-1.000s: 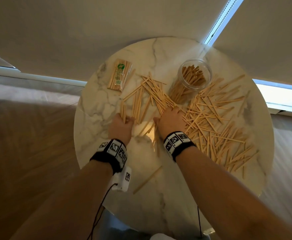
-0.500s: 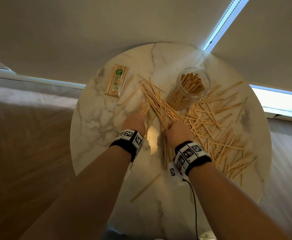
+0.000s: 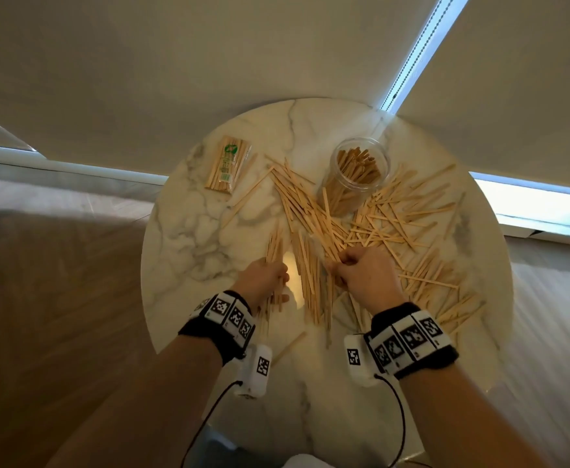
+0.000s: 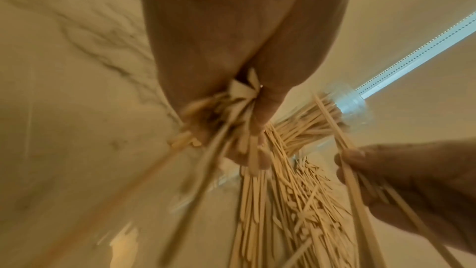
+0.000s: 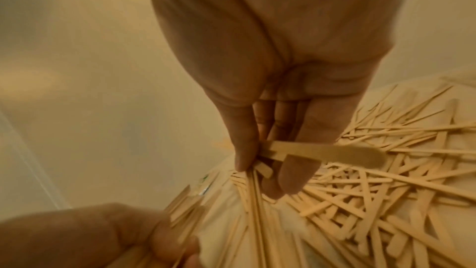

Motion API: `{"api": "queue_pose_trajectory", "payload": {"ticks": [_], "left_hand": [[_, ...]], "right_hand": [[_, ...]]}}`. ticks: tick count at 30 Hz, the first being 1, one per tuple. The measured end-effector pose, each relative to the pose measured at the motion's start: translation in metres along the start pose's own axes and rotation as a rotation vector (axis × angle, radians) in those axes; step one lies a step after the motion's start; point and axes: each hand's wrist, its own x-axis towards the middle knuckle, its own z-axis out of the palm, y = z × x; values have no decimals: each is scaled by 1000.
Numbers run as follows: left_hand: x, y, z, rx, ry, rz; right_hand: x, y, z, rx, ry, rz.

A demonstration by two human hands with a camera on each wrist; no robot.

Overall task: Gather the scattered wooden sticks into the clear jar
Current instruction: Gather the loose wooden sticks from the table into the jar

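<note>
- The left hand has its grip clamped on a bundle of wooden sticks, on the near side of the clear jar. The bundle looks ragged, with ends splaying at odd angles, so a few could slide out on the way to the jar.
- The right hand pinches a smaller bunch between thumb and fingers, also near of the jar and closer to it. One flat stick lies crosswise in that grip and seems likely to drop or catch on the rim.
- The jar stands upright with loose sticks leaning right against its near wall. I'd guess a careless sweep could knock it or push sticks off the desk edge, since many lie right of the jar towards the rim.
- The jar already holds a good bunch of sticks standing on end, perhaps half full; the pile outside is still far larger.
- Left of the jar lies a sealed packet of sticks, untouched.
</note>
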Motion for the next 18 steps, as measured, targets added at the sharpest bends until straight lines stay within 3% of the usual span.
{"api": "queue_pose_trajectory", "payload": {"ticks": [7,11,15,18], "left_hand": [[-26,0,37,-172,-81,140],[-21,-1,39,-100,35,232],[-15,-2,41,-205,21,216],[-10,1,38,-346,63,244]], "right_hand": [[-16,-15,20,-69,-51,-76],[-22,-17,28,-167,-57,-168],[-24,-13,33,-131,-87,-243],[-27,-6,37,-273,-126,-249]]}}
